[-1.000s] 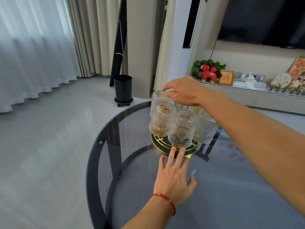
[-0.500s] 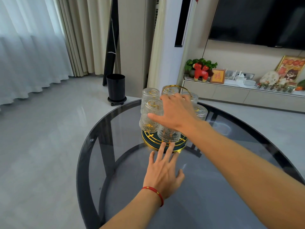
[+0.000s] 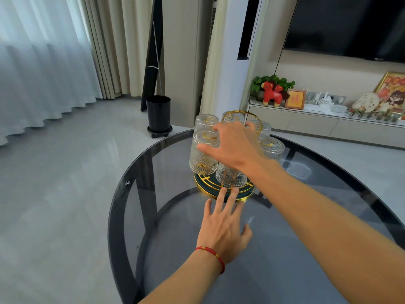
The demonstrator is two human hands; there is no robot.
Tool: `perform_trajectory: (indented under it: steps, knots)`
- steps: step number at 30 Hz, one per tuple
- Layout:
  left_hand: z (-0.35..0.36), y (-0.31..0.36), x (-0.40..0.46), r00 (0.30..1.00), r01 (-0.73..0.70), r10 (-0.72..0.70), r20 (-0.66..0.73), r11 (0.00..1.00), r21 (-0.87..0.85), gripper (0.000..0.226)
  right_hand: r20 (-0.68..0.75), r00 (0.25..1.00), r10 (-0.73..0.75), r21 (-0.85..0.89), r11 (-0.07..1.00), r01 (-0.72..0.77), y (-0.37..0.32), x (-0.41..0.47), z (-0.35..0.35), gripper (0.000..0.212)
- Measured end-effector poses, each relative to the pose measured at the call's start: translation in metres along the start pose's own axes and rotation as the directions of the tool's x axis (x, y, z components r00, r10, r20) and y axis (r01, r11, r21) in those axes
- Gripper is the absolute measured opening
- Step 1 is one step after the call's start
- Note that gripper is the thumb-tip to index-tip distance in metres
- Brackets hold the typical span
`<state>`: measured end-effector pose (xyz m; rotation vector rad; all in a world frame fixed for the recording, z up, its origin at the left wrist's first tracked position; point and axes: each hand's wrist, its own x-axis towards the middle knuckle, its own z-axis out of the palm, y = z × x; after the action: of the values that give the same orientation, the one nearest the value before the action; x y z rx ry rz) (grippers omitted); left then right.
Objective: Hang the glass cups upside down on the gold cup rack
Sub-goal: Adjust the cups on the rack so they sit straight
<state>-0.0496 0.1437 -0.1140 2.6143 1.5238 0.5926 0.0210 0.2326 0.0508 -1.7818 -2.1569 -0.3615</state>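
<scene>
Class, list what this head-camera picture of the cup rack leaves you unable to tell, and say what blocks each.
- Nearest cup: top hidden by the right hand.
- Rack prongs: hidden inside the cups.
- Right hand's grip: palm faces away; contact unclear.
- Left hand: fingertips reach the rack base; pressing or resting, unclear.

The left hand (image 3: 223,227) lies palm down on the surface (image 3: 285,270), fingers spread and pointing away from the person, a red cord around its wrist. The right arm reaches in from the right edge, its hand (image 3: 234,148) held above the left, palm down, fingers loosely spread, its grip holding nothing.
</scene>
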Motion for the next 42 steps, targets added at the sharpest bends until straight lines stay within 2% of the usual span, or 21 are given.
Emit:
perform_trajectory:
  steps: [10,17,20,23,28,32,37,42]
  knots:
    - [-0.001,0.000,0.000,1.000,0.000,0.000,0.009,1.000,0.000,0.059,0.051,0.995,-0.082,-0.033,0.996,0.083,0.002,-0.004,-0.006,0.069]
    - [0.000,0.000,0.000,1.000,0.004,-0.004,0.015,1.000,0.008,0.058,0.131,0.984,-0.120,0.156,0.983,0.099,0.033,-0.013,-0.021,0.091]
    - [0.000,0.000,0.000,1.000,0.004,-0.005,0.026,1.000,0.022,0.059,0.129,0.983,-0.131,0.207,0.973,0.102,0.055,-0.024,-0.031,0.088]
    - [-0.002,0.000,-0.001,1.000,0.004,-0.005,0.026,1.000,0.017,0.060,0.113,0.979,-0.172,0.170,0.974,0.152,0.064,-0.034,-0.034,0.078]
    - [-0.003,0.000,-0.001,0.999,0.003,-0.004,0.040,1.000,0.020,0.060,0.222,0.967,-0.122,0.097,0.990,0.102,0.062,-0.034,-0.030,0.086]
    - [-0.003,0.000,-0.001,0.999,0.001,-0.003,0.054,1.000,0.028,0.059,0.196,0.976,-0.097,0.169,0.984,0.064,0.061,-0.036,-0.028,0.083]
    - [-0.005,0.001,-0.001,0.999,0.001,-0.003,0.046,0.999,0.033,0.059,0.158,0.978,-0.136,0.235,0.967,0.097,0.063,-0.042,-0.029,0.080]
    - [-0.005,0.001,-0.001,0.998,-0.003,0.001,0.056,0.999,0.032,0.059,0.146,0.978,-0.150,0.208,0.971,0.118,0.061,-0.047,-0.028,0.084]
